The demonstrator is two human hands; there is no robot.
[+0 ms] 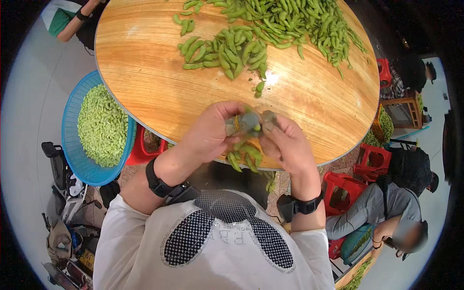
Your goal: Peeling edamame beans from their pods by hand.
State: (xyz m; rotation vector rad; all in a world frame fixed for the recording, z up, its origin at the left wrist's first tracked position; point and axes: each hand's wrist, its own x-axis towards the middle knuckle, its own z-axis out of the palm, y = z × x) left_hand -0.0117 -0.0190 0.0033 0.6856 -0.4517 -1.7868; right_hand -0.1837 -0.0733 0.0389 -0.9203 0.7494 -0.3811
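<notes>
My left hand (214, 130) and my right hand (288, 139) meet over the near edge of a round wooden table (152, 87). Between their fingertips is a green soybean pod (256, 127), partly hidden and blurred. The left thumb wears a grey cover with a yellow band; the right fingertips also look grey. Just below the hands, several loose pods (250, 156) lie at the table's edge. Beyond them are a small heap of pods (230, 54) and, farther back to the right, a large heap (290, 18).
At the left stands a blue plastic basket (67, 137) of shelled green beans (101, 127). Red plastic stools (342, 192) are on both sides of the table. A person in grey (366, 206) sits at the right; another person's arm (74, 23) shows at upper left.
</notes>
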